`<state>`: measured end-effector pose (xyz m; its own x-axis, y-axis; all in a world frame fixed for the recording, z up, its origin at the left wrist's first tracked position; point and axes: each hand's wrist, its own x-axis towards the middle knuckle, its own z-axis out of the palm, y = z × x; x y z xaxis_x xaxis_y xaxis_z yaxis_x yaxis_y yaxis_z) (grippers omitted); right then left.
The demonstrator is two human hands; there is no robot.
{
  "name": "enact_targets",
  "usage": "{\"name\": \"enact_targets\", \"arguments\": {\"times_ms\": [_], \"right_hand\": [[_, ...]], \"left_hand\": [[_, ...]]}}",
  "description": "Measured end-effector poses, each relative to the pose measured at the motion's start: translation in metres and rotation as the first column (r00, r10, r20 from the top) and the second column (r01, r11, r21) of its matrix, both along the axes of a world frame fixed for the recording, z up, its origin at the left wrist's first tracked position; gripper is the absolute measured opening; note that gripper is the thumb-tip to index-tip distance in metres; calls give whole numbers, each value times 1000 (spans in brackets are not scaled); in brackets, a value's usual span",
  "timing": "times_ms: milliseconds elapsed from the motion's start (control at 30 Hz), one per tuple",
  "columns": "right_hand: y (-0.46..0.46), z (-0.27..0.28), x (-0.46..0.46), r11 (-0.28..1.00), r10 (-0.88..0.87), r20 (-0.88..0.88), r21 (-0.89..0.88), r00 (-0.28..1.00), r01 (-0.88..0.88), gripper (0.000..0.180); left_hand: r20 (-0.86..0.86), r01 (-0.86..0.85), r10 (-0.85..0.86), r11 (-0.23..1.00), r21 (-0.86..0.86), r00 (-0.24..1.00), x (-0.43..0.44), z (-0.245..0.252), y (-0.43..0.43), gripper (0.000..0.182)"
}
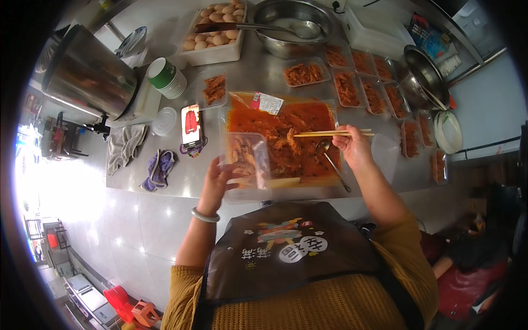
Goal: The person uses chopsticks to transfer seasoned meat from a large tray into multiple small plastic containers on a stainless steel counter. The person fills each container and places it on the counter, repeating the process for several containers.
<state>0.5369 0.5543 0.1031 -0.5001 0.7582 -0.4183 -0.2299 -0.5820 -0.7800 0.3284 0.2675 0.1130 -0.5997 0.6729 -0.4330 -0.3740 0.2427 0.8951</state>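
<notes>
My right hand (352,144) grips a pair of light chopsticks (317,134). Their tips pinch a red-sauced food piece (293,142), which looks like a chicken foot, above a wide clear tray (335,112) of similar pieces in red-orange sauce (247,117). A blurred clear plastic container (264,161) is in my left hand (220,177), over the tray's near left part. Pieces show in or through it; I cannot tell which. A metal spoon (335,165) rests in the sauce, its handle crossing the tray's near right edge. A printed label (270,103) lies at the tray's far side.
Filled clear boxes (346,86) line the right; another filled box (214,88) is left of the tray. A phone (191,126), cloths (159,169) and stacked paper cups (165,78) stand left. Behind are an egg crate (218,55) and steel bowl (288,47). Another person (462,255) is at lower right.
</notes>
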Motion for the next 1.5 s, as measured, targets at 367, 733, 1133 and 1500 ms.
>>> {"name": "enact_targets", "arguments": {"times_ms": [367, 733, 1133, 1500], "right_hand": [[-81, 56, -57, 531, 517, 255, 653, 817, -540, 20], [-81, 55, -36, 537, 531, 250, 640, 810, -549, 14], [-30, 43, -20, 728, 376, 156, 560, 914, -395, 17], [-37, -54, -52, 366, 318, 396, 787, 862, -496, 10]], "left_hand": [[195, 78, -115, 979, 186, 974, 29, 14, 7, 46], [198, 6, -51, 976, 219, 979, 25, 3, -4, 48], [207, -70, 27, 976, 205, 978, 13, -1, -20, 50], [130, -181, 160, 969, 170, 978, -1, 5, -34, 49]]}}
